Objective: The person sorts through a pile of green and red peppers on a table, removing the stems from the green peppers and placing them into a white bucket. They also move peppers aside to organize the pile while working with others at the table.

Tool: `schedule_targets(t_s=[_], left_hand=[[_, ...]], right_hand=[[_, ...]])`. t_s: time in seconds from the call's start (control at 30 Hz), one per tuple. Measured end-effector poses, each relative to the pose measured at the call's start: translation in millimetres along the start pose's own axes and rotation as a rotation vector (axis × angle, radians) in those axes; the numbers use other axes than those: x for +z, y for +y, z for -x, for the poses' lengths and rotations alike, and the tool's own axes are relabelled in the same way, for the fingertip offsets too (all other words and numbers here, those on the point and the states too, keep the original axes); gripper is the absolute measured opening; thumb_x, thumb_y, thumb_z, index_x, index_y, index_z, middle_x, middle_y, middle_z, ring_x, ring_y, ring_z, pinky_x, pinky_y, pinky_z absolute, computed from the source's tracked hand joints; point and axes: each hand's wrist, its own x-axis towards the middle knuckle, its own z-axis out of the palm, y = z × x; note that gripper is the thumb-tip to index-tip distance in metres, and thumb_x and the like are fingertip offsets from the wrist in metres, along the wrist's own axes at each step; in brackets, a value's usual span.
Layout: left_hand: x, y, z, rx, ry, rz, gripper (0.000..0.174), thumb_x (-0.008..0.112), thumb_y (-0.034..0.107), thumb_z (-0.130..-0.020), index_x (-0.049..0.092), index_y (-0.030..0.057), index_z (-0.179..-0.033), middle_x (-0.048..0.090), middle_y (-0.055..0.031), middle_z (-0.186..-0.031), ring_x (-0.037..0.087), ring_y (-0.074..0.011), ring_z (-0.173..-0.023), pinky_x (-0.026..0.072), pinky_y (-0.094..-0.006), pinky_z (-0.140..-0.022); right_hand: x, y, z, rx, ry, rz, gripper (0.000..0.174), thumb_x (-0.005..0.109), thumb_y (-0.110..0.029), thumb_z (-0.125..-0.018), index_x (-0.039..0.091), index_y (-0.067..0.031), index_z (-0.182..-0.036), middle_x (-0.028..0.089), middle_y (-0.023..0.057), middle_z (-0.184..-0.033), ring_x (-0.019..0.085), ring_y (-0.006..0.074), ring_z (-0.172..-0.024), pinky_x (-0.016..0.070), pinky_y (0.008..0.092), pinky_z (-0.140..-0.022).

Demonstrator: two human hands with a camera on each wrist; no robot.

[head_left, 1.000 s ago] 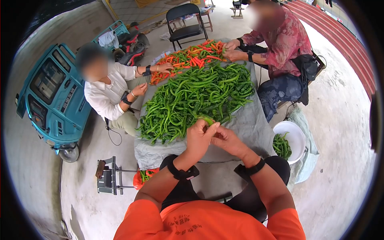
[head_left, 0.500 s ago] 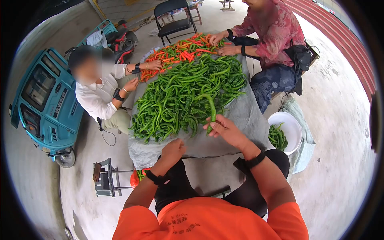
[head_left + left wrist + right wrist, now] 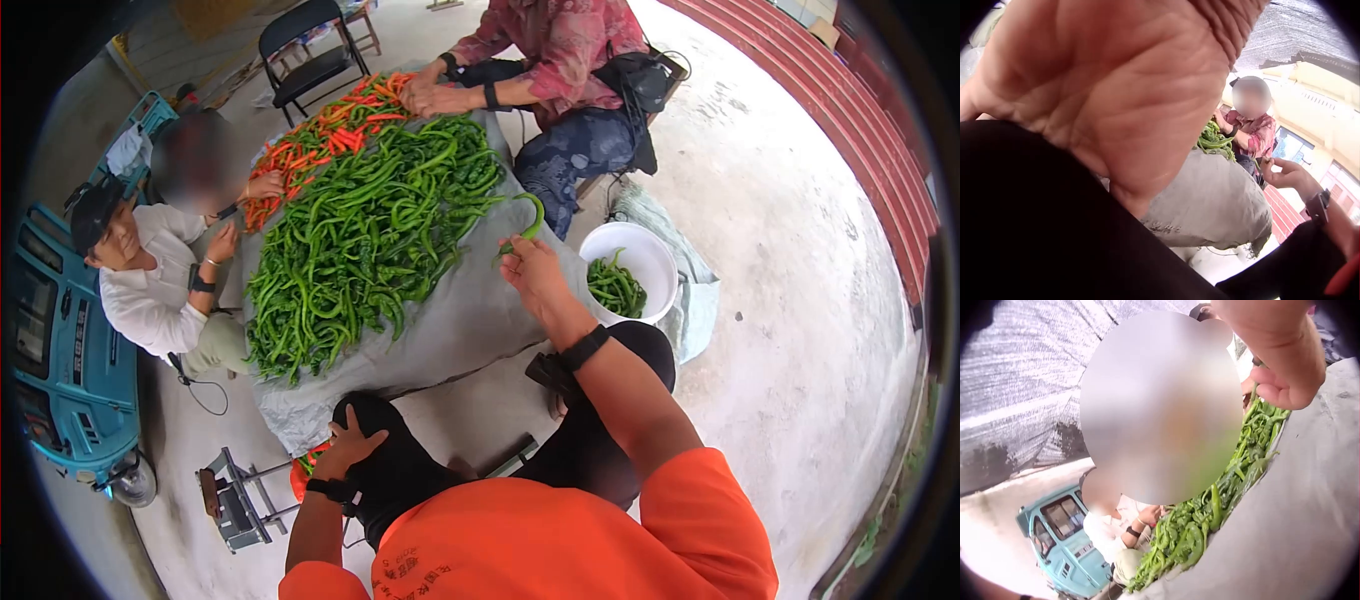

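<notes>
In the head view my right hand pinches one green pepper over the right edge of the grey sheet, left of the white bucket. Fingers of that hand show curled in the right wrist view. My left hand rests on the black-clad left thigh with fingers spread, holding nothing; its palm fills much of the left wrist view. A large heap of green peppers covers the grey sheet, with red and orange peppers along its far side.
Green peppers lie inside the bucket. One person in white sits left; another in a red patterned top sits at the far right. A folding stool, a black chair and a blue vehicle stand around.
My right hand has carried the green pepper right, toward the bucket. My left hand has withdrawn from the table edge to the thigh. The head view has shifted right.
</notes>
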Motion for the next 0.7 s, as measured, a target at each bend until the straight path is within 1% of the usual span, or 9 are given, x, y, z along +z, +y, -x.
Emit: schedule_targets(t_s=[0.17,0.23,0.27,0.3,0.33,0.37,0.43,0.53,0.7], left_hand=[[-1.3,3.0,3.7,0.029,0.007,0.018,0.115,0.057,0.072,-0.071,-0.009,0.0166,-0.147,-0.004,-0.0453,-0.140,0.020,-0.0639,-0.125,0.0297,-0.0566,-0.103],[4.1,-2.0,-0.5,0.035,0.017,0.020,0.115,0.057,0.073,-0.071,-0.009,0.0168,-0.147,-0.005,-0.0456,-0.139,0.019,-0.0646,-0.125,0.0298,-0.0569,-0.102],[6.9,-1.7,-5.2,0.030,0.023,0.011,0.116,0.057,0.073,-0.071,-0.009,0.0169,-0.148,-0.005,-0.0458,-0.139,0.019,-0.0649,-0.125,0.0299,-0.0569,-0.102],[8.7,-2.9,-8.7,0.019,0.031,0.003,0.116,0.057,0.073,-0.070,-0.009,0.0170,-0.148,-0.006,-0.0459,-0.139,0.019,-0.0653,-0.124,0.0299,-0.0569,-0.102],[10.2,-4.3,-10.0,0.025,0.033,0.010,0.116,0.057,0.073,-0.070,-0.008,0.0171,-0.148,-0.006,-0.0459,-0.139,0.019,-0.0655,-0.124,0.0301,-0.0571,-0.102],[11.3,-4.2,-10.9,0.032,0.036,0.016,0.116,0.057,0.074,-0.070,-0.008,0.0173,-0.148,-0.007,-0.0458,-0.139,0.019,-0.0657,-0.124,0.0302,-0.0572,-0.102],[12.2,-5.1,-12.4,0.031,0.037,0.021,0.116,0.057,0.074,-0.070,-0.008,0.0175,-0.148,-0.007,-0.0456,-0.139,0.020,-0.0659,-0.124,0.0304,-0.0579,-0.101],[13.7,-3.5,-14.6,0.021,0.032,0.010,0.115,0.056,0.074,-0.070,-0.007,0.0179,-0.148,-0.007,-0.0447,-0.140,0.020,-0.0656,-0.124,0.0300,-0.0591,-0.100],[11.1,-0.8,-12.6,0.007,0.016,0.013,0.114,0.056,0.074,-0.070,-0.006,0.0186,-0.148,-0.007,-0.0424,-0.142,0.020,-0.0646,-0.125,0.0283,-0.0597,-0.101]], right_hand=[[-42.9,-20.1,-18.3,-0.122,0.210,-0.295,0.016,0.051,-0.018,-0.095,0.057,-0.0038,-0.092,0.053,-0.0019,-0.069,0.053,0.0079,-0.060,0.0486,0.0267,-0.063],[-64.1,-31.6,-27.4,-0.174,0.257,-0.481,0.015,0.055,-0.019,-0.092,0.056,-0.0048,-0.088,0.051,0.0002,-0.069,0.056,0.0121,-0.064,0.0502,0.0292,-0.062],[-68.8,-42.9,-26.7,-0.211,0.305,-0.521,0.015,0.056,-0.018,-0.091,0.052,-0.0038,-0.094,0.052,0.0031,-0.074,0.057,0.0157,-0.069,0.0520,0.0317,-0.066],[-82.5,-48.9,-39.0,-0.190,0.368,-0.575,0.026,0.059,-0.017,-0.090,0.045,-0.0019,-0.105,0.052,0.0090,-0.091,0.058,0.0191,-0.078,0.0530,0.0343,-0.071],[-105.6,-51.1,-51.9,-0.164,0.320,-0.635,0.040,0.061,-0.017,-0.088,0.037,-0.0013,-0.115,0.044,0.0133,-0.112,0.057,0.0235,-0.091,0.0524,0.0371,-0.076],[-109.5,-55.9,-46.3,-0.201,0.343,-0.574,0.046,0.062,-0.016,-0.087,0.034,-0.0010,-0.119,0.037,0.0136,-0.121,0.055,0.0258,-0.099,0.0509,0.0388,-0.080],[-113.2,-60.2,-44.6,-0.199,0.389,-0.530,0.044,0.058,-0.018,-0.089,0.034,0.0000,-0.120,0.036,0.0123,-0.126,0.056,0.0268,-0.099,0.0494,0.0395,-0.080],[-109.4,-59.3,-44.2,-0.081,0.248,-0.431,0.023,0.057,-0.017,-0.089,0.049,-0.0035,-0.106,0.056,0.0062,-0.102,0.060,0.0192,-0.088,0.0499,0.0319,-0.072],[-73.2,-48.0,-38.6,0.022,0.131,-0.303,0.013,0.057,-0.016,-0.089,0.055,-0.0071,-0.098,0.062,0.0010,-0.088,0.060,0.0128,-0.076,0.0495,0.0277,-0.068]])
